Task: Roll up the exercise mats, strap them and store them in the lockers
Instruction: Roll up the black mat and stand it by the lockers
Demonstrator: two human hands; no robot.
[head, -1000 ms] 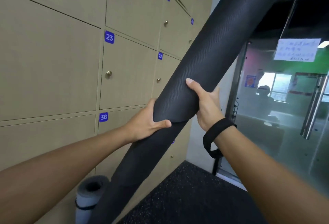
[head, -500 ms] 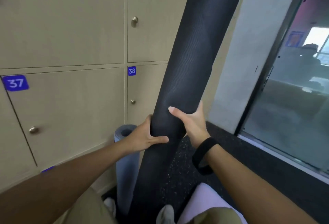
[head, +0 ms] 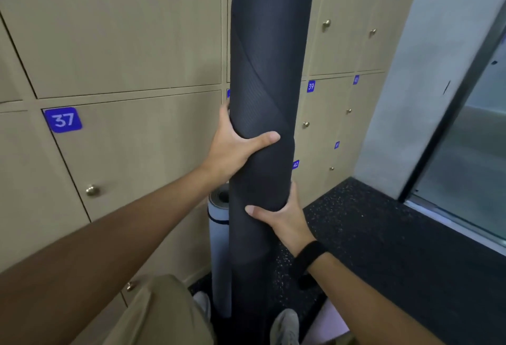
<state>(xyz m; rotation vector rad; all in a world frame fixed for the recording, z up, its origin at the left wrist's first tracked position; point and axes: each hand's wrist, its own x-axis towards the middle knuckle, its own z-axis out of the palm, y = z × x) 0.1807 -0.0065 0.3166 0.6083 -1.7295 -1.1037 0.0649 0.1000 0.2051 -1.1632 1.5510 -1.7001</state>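
Note:
A rolled black exercise mat stands upright in front of me, its foot near my shoes and its top out of frame. My left hand wraps its left side at mid height, thumb across the front. My right hand grips it lower on the right, a black band on the wrist. Behind it a rolled grey mat with a dark strap stands on end against the lockers. The beige lockers are all shut; number 37 is at the left.
Locker knobs stick out from the doors. Black speckled rubber floor stretches to the right. A grey wall post and a glass door stand at the right. A pale mat lies by my right shoe.
The black mat has swung from a rightward lean to nearly upright. My right hand has slid lower on the roll, below my left hand. The view has tilted down towards my feet.

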